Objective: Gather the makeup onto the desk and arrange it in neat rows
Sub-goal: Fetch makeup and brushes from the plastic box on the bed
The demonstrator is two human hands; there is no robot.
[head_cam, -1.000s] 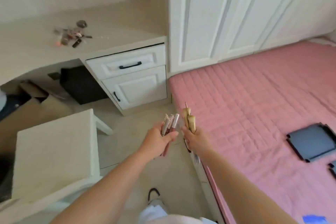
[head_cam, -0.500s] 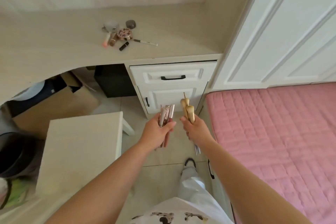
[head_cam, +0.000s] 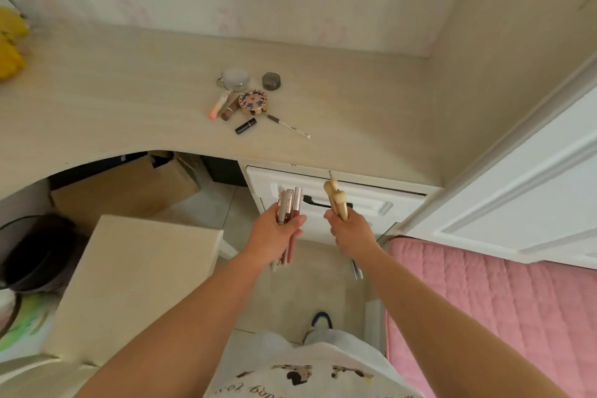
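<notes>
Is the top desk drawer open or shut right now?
Shut, as far as shows: the top drawer front sits flush under the desk edge, with only a thin dark gap.

Loose makeup cluster (head_cam: pixel 245 100) on the tabletop (head_cam: pixel 97 107) at 12 o'clock: two round jars, patterned compact, tubes, slim pencil lying flat. Pink-capped tubes (head_cam: pixel 288 207) are held upright in the left hand (head_cam: pixel 277 236); gold-handled items (head_cam: pixel 337 202) upright in the right hand (head_cam: pixel 350 233).

Soft, even daylight, no glare; faint shadows under tabletop (head_cam: pixel 97 113). Wide-angle bends wardrobe (head_cam: pixel 533 171) edges. Slight blur, bananas (head_cam: pixel 9 45) at left smeared.
</notes>
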